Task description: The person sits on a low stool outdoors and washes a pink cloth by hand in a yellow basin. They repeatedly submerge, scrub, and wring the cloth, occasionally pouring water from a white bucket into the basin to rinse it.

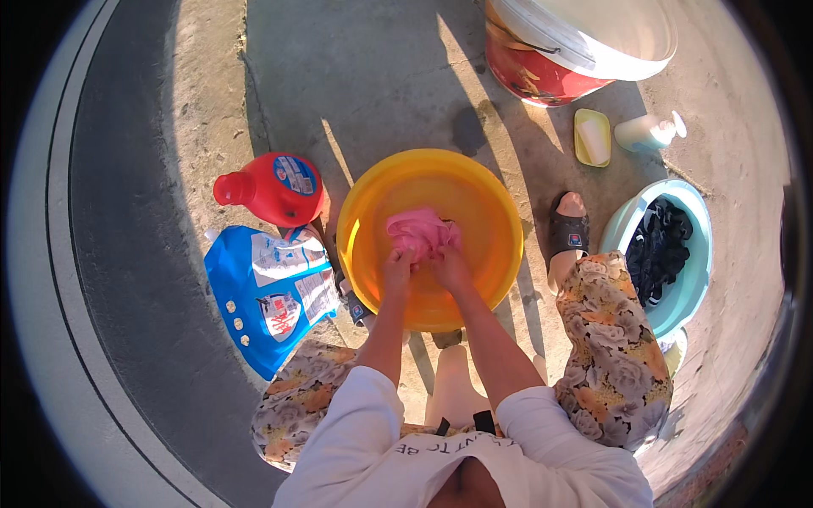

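A round yellow plastic basin (432, 162) stands on the concrete floor between my feet. Inside it a bunched pink cloth (416, 228) is held by both hands. My left hand (399, 267) grips the cloth's near left edge, fingers closed on it. At its near right edge my right hand (450, 263) has hold of the same cloth, close beside the left. The hands are over the middle of the basin. Some fingertips are hidden in the folds, and how much water the basin holds is hard to tell.
Left of the basin are a red detergent bottle (273, 190) and a blue detergent pouch (254, 330). To the right stand a light-blue basin (698, 254) with dark clothes, a yellow soap dish (581, 155) and a pump bottle (638, 133). A large red-and-white bucket (540, 73) is beyond.
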The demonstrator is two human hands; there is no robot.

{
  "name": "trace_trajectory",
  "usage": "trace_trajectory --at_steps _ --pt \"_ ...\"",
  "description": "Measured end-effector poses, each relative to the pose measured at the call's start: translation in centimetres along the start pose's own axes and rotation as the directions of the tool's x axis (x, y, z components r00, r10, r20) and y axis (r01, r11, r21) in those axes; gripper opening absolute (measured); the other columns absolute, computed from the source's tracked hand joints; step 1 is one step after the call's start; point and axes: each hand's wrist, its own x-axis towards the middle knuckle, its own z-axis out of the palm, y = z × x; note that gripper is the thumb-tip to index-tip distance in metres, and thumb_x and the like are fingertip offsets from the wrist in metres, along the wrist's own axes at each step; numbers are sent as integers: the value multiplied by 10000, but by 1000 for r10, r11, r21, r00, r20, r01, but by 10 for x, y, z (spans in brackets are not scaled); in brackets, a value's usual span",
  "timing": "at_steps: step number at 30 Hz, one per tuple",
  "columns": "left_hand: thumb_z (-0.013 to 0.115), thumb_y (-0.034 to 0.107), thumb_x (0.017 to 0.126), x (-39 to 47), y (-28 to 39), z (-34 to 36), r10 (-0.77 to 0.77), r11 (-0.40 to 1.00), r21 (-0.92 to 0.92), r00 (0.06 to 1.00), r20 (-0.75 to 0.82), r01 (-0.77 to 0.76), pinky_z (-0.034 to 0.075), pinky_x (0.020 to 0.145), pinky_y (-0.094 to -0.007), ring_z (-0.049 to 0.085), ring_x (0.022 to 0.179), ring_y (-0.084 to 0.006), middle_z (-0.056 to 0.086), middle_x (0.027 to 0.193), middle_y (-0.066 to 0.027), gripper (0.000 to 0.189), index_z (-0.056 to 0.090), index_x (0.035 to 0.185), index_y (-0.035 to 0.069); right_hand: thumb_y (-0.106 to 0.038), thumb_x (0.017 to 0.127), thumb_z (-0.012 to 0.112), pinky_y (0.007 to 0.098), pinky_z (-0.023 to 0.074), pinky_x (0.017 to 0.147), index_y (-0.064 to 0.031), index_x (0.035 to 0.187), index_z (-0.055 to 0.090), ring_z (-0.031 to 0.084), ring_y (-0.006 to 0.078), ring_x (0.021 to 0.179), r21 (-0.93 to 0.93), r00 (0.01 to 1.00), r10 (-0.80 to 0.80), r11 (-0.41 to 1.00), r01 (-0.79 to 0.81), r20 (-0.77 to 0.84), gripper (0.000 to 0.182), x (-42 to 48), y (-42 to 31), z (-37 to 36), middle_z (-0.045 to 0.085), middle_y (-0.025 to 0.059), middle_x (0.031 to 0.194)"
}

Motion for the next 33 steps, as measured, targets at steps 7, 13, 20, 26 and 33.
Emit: trace_trajectory --at_steps 7,13,20,26,33 --pt "534 155 802 -12 3 -49 577 789 378 796 -184 -485 411 553 -263 506 655 -114 480 667 -2 103 517 736 77 -88 704 572 376 450 761 -57 1029 507 541 323 917 -326 915 -161 945 34 -371 333 -25 -9 -5 552 172 993" --pt "532 231 833 -45 74 -25 182 872 -375 919 -349 -315 476 642 -314 547 727 -163 509 759 -45 176 509 793 61 17 679 528 385 453 717 -48 942 532 549 330 848 -79 911 -23 997 -11 -413 270 -5 -28 -40 551 156 885" --pt "629 260 766 8 35 -45 250 956 -93 940 -231 -278 479 626 -284 562 686 -177 540 773 -65 279 512 844 20 -2 691 542 404 445 720 -58 930 536 533 325 881 -125 860 -67 992 3 -505 246 16 -52 -75 535 149 929" --pt "663 248 693 -3 -36 -20 600 34 909 736 314 -416 451 788 -402 503 1013 -324 481 1109 -230 589 407 1152 -19 -87 714 558 400 435 765 -72 962 544 525 312 935 -221 966 -220 957 187 -135 249 -15 -13 -5 537 133 1001" --pt "544 211 771 -42 20 -31 220 -27 955 930 294 -295 453 753 -459 537 927 -369 521 1059 -211 376 485 1115 72 -78 719 522 393 447 783 -90 998 585 543 298 938 -317 981 -104 947 48 -163 287 -20 5 3 554 135 1014"
